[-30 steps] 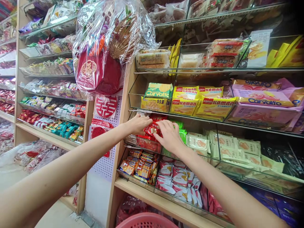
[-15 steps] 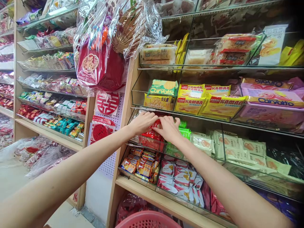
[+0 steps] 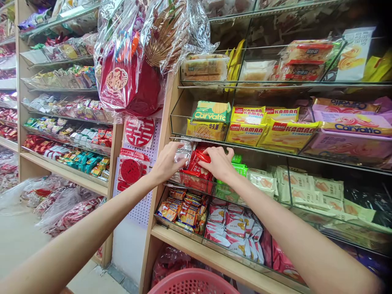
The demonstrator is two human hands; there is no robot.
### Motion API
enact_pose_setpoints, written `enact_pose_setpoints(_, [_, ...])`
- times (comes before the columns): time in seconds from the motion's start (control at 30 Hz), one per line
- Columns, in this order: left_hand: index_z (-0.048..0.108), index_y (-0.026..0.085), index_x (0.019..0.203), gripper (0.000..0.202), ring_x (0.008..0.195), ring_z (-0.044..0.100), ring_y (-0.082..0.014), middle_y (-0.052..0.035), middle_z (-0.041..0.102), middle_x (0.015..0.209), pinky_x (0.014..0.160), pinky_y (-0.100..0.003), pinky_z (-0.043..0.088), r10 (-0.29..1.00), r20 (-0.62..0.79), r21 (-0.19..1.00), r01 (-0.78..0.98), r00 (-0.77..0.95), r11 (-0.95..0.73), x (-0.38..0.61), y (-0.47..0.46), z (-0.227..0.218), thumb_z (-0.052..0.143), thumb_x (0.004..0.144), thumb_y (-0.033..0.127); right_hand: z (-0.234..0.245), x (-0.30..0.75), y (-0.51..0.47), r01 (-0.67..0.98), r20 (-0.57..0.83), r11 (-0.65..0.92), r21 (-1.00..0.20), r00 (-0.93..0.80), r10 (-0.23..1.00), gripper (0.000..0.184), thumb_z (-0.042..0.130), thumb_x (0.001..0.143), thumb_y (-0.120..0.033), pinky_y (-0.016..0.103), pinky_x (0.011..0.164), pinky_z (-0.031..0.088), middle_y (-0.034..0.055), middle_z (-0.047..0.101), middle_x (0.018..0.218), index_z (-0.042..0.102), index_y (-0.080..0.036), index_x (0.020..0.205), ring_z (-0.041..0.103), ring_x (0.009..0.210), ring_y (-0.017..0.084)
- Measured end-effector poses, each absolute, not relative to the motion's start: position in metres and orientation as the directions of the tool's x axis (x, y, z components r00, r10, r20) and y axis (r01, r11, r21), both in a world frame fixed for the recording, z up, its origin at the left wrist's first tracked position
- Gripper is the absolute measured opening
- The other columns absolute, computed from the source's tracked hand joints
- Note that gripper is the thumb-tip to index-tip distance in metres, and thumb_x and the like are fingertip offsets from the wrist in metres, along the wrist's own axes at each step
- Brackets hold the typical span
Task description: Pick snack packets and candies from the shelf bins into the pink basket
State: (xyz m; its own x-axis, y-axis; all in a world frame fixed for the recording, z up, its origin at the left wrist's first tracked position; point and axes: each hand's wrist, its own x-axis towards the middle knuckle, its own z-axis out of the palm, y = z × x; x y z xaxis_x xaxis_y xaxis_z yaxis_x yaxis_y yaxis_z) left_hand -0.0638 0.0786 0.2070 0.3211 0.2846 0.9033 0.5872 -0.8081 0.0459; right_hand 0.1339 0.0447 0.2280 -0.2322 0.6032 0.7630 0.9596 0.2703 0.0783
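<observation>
My left hand [image 3: 168, 161] is at the left end of a clear shelf bin, thumb and fingers apart beside silver packets [image 3: 184, 152]. Just to its right lie glossy red snack packets [image 3: 196, 169], stacked on a slant behind the clear front panel. Over the right edge of these red packets is my right hand [image 3: 219, 163], its thumb and forefinger spread and its fingertips at the packets. Green packets [image 3: 239, 167] sit behind and beside that hand, partly covered by it. Whether the right fingertips press on a red packet is hard to see.
Above are yellow wafer packs [image 3: 247, 132] behind a glass edge. Below, small orange packets [image 3: 183, 210] and white-and-red packets [image 3: 234, 232] fill bins. A pink basket [image 3: 192, 281] stands at the bottom. A plastic-wrapped red gift bag [image 3: 131, 90] hangs to the left.
My left hand has moved left and down, off the red packets to the silver ones, uncovering the red stack. My right hand has stayed nearly in place.
</observation>
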Motion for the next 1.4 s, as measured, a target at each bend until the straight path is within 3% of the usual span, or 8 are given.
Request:
enact_pose_setpoints(0.13, [0.045, 0.018, 0.11, 0.033, 0.108, 0.054, -0.0192, -0.0097, 0.056, 0.113, 0.095, -0.037, 0.043, 0.524, 0.847, 0.531, 0.15, -0.087, -0.834, -0.059, 0.048, 0.183, 0.056, 0.083, 0.035, 0.236, 0.128, 0.023, 0.928, 0.803, 0.366, -0.067, -0.167, 0.572, 0.021, 0.059, 0.08, -0.039, 0.051, 0.094, 0.025, 0.0042, 0.063, 0.1, 0.058, -0.021, 0.091, 0.049, 0.103, 0.026])
enact_pose_setpoints(0.2, [0.045, 0.019, 0.113, 0.036, 0.113, 0.053, -0.0197, -0.0101, 0.056, 0.118, 0.097, -0.037, 0.042, 0.69, 0.717, 0.671, -0.172, -0.097, -0.721, -0.055, 0.028, 0.172, 0.056, 0.083, 0.037, 0.233, 0.119, 0.006, 0.855, 0.787, 0.468, -0.223, -0.125, 0.604, 0.023, 0.062, 0.077, -0.039, 0.047, 0.089, 0.034, 0.0041, 0.064, 0.101, 0.059, -0.021, 0.092, 0.052, 0.1, 0.024])
enact_pose_setpoints(0.33, [0.049, 0.023, 0.118, 0.041, 0.114, 0.054, -0.0216, -0.0074, 0.057, 0.124, 0.093, -0.037, 0.048, 0.809, 0.558, 0.713, -0.606, 0.187, -0.352, -0.05, -0.006, 0.151, 0.042, 0.088, 0.051, 0.21, 0.092, -0.024, 0.401, 0.571, 0.596, -0.696, -0.194, 0.798, 0.026, 0.063, 0.076, -0.037, 0.035, 0.073, 0.048, 0.0043, 0.067, 0.095, 0.058, -0.019, 0.094, 0.061, 0.083, 0.018])
enact_pose_setpoints(0.43, [0.056, 0.025, 0.114, 0.041, 0.103, 0.061, -0.0224, -0.0056, 0.063, 0.116, 0.081, -0.036, 0.054, 0.857, 0.455, 0.69, -0.704, 0.243, -0.167, -0.046, -0.017, 0.136, 0.044, 0.086, 0.053, 0.187, 0.078, -0.031, 0.284, 0.473, 0.544, -0.79, -0.283, 0.834, 0.025, 0.065, 0.074, -0.034, 0.033, 0.074, 0.049, 0.0054, 0.068, 0.093, 0.06, -0.016, 0.092, 0.062, 0.082, 0.016])
enact_pose_setpoints(0.73, [0.063, 0.022, 0.098, 0.018, 0.077, 0.068, -0.0165, -0.003, 0.071, 0.091, 0.064, -0.027, 0.059, 0.967, 0.095, 0.556, -0.819, 0.235, 0.145, -0.034, -0.012, 0.112, 0.047, 0.091, 0.026, 0.167, 0.068, -0.033, 0.797, 0.465, 0.427, -0.427, -0.212, 0.86, 0.027, 0.057, 0.079, -0.046, 0.038, 0.077, 0.04, 0.0059, 0.067, 0.092, 0.066, -0.022, 0.088, 0.055, 0.09, 0.023])
enact_pose_setpoints(1.03, [0.058, 0.018, 0.111, 0.023, 0.091, 0.069, -0.0216, -0.0113, 0.068, 0.105, 0.074, -0.035, 0.06, 0.977, -0.061, 0.444, -0.871, 0.203, 0.209, -0.04, -0.005, 0.096, 0.051, 0.09, 0.021, 0.214, 0.098, 0.004, 0.929, 0.71, 0.364, -0.061, -0.216, 0.67, 0.028, 0.046, 0.087, -0.042, 0.036, 0.077, 0.036, 0.0059, 0.067, 0.089, 0.064, -0.02, 0.085, 0.053, 0.09, 0.022])
enact_pose_setpoints(1.2, [0.058, 0.012, 0.106, 0.02, 0.082, 0.07, -0.0201, -0.013, 0.069, 0.1, 0.068, -0.033, 0.061, 0.977, -0.068, 0.4, -0.892, 0.2, 0.21, -0.032, 0.004, 0.106, 0.047, 0.092, 0.021, 0.227, 0.122, 0.035, 0.994, 0.606, 0.106, 0.003, -0.086, 0.791, 0.028, 0.048, 0.084, -0.038, 0.04, 0.079, 0.037, 0.0102, 0.063, 0.103, 0.06, -0.023, 0.104, 0.051, 0.099, 0.027])
enact_pose_setpoints(1.4, [0.059, 0.014, 0.107, 0.02, 0.081, 0.07, -0.0191, -0.0111, 0.07, 0.097, 0.068, -0.032, 0.06, 0.967, -0.048, 0.385, -0.889, 0.248, 0.248, -0.02, 0.0, 0.106, 0.047, 0.092, 0.02, 0.217, 0.11, 0.027, 0.991, 0.567, 0.086, 0.098, -0.127, 0.814, 0.026, 0.041, 0.087, -0.032, 0.04, 0.08, 0.035, 0.0115, 0.061, 0.107, 0.061, -0.022, 0.101, 0.049, 0.105, 0.028])
